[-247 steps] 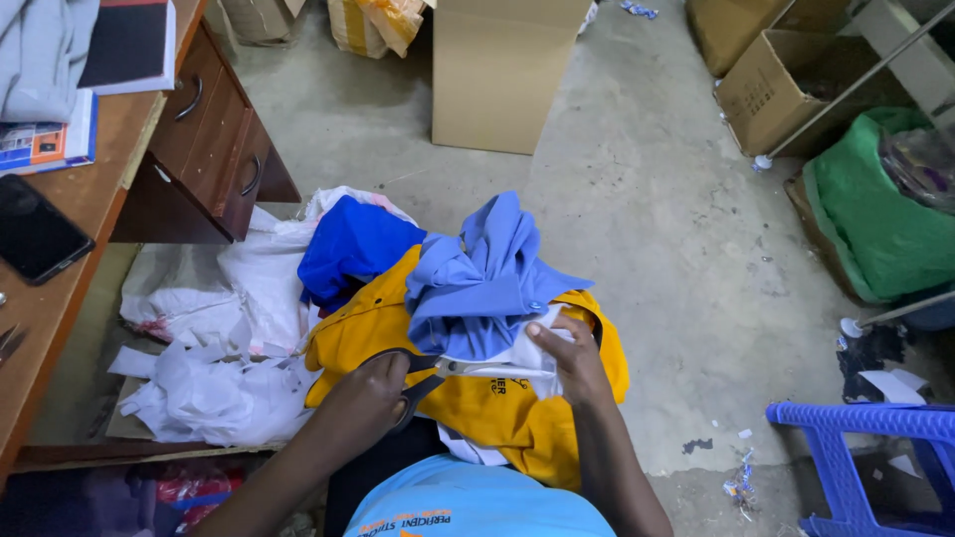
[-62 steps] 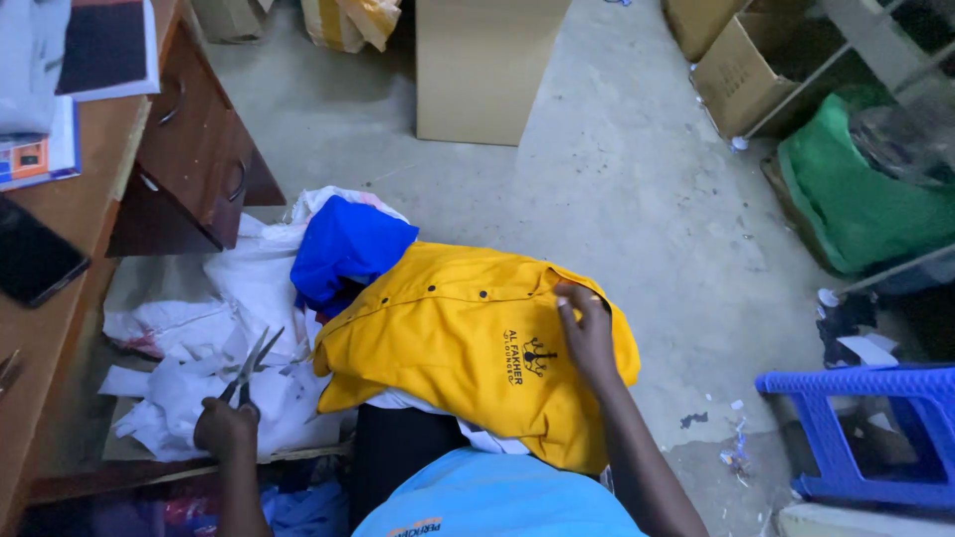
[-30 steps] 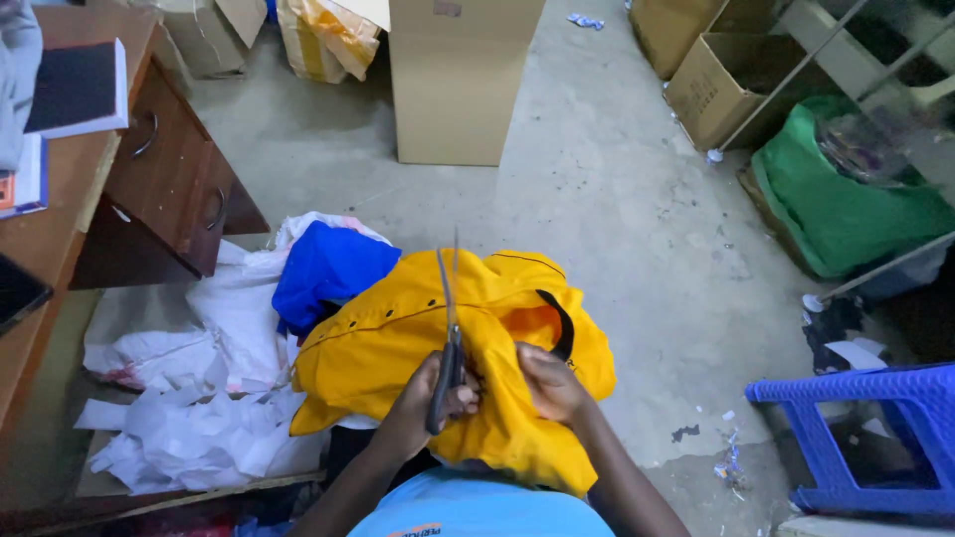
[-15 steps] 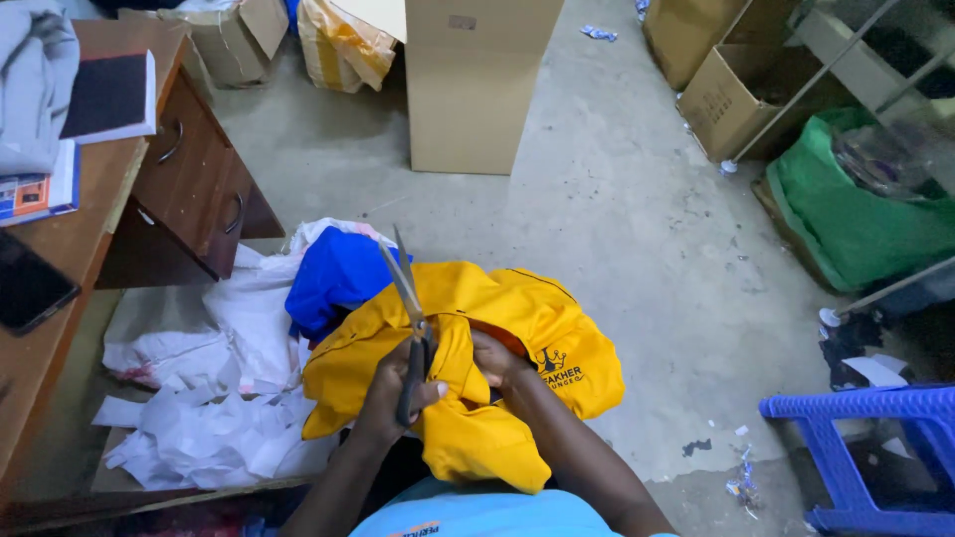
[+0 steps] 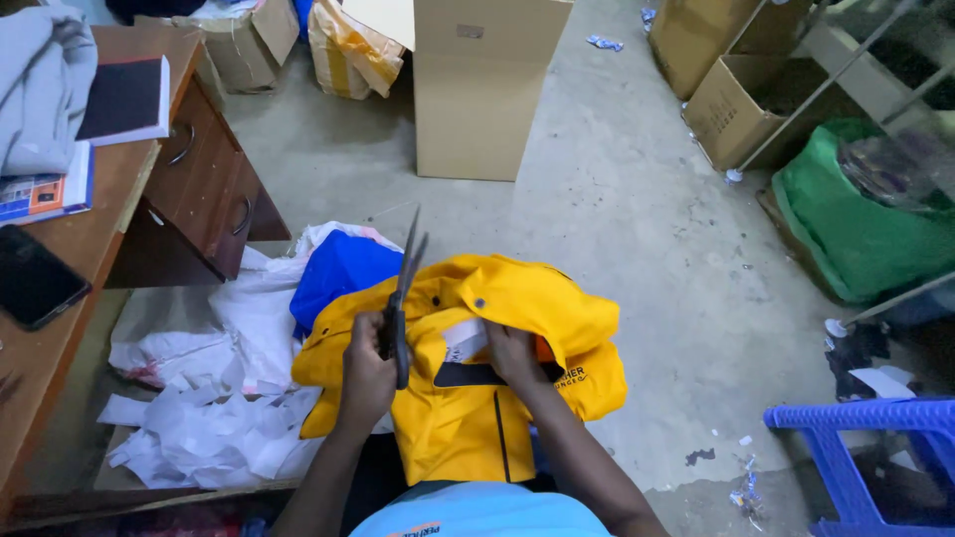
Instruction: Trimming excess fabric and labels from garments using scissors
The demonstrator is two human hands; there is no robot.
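My left hand (image 5: 366, 370) grips the scissors (image 5: 402, 298), fingers closed through the handles, blades nearly shut and pointing up and away from me, long axis almost upright. My right hand (image 5: 512, 353) pinches the white label (image 5: 464, 339) inside the yellow jacket (image 5: 477, 398) on my lap. A slip could snag the fabric or nick my right fingers.

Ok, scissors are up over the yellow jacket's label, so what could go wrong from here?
1. The left hand holds the scissors blades-up, close to the right hand pinching the white label; fingers could get nicked.
2. The yellow jacket is bunched around the label, so a cut might catch a fold of fabric.
3. The jacket lies loose on the lap and could slip.
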